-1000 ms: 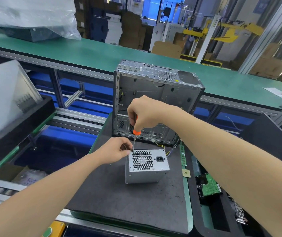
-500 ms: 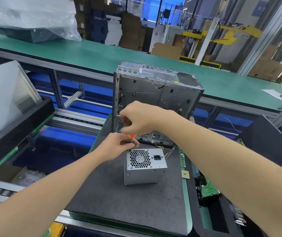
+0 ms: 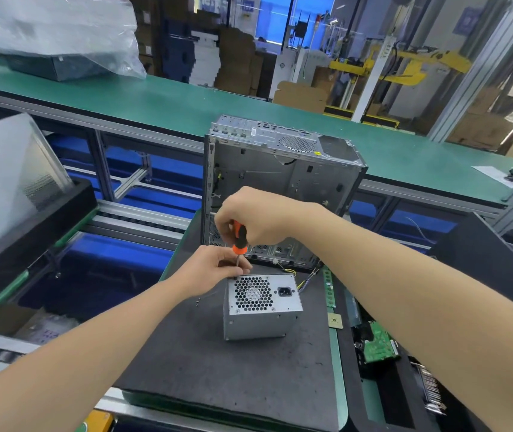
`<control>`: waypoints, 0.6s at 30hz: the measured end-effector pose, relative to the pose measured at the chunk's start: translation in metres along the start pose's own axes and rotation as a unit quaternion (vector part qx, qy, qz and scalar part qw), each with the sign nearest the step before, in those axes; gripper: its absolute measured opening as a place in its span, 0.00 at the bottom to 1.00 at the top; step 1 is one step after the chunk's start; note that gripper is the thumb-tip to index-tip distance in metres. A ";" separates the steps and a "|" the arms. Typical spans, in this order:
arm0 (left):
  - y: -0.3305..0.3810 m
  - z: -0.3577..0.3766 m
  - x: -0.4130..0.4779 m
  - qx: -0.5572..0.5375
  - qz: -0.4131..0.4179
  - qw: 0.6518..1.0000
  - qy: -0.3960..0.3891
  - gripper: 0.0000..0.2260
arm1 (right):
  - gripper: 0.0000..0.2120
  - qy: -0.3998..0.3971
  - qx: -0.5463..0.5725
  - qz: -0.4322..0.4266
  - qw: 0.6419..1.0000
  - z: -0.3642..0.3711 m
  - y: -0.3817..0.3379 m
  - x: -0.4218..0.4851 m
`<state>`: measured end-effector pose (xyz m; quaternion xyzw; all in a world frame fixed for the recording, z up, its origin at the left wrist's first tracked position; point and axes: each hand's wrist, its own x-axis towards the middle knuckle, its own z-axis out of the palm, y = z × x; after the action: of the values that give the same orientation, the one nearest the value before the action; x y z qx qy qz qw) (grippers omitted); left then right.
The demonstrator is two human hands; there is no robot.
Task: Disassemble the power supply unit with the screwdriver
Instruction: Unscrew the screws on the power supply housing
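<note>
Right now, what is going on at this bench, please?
A person works on the power supply unit, which stands on a dark mat before an open computer case. The right hand grips the orange screwdriver nearly upright at the unit's top left corner; the left hand pinches its shaft near the tip. The unit is still closed.

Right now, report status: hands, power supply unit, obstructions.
Right hand grips screwdriver; left hand pinches its shaft. Tip at top corner of power supply unit. Computer case behind, clear.

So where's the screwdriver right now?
In the head view, centre frame: the screwdriver is near upright in the right hand, its shaft pinched by the left hand at the far left corner of the power supply unit.
</note>
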<state>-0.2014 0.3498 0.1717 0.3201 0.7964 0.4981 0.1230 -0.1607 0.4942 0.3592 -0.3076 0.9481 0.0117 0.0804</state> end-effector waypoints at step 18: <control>-0.002 -0.002 -0.003 0.209 0.027 0.977 -0.008 0.05 | 0.07 0.047 0.004 0.118 0.992 0.009 -0.002 0.007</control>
<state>-0.2013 0.3459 0.1703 0.3643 0.8730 0.3210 0.0464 -0.1634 0.4894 0.3495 -0.1937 0.9804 0.0028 0.0346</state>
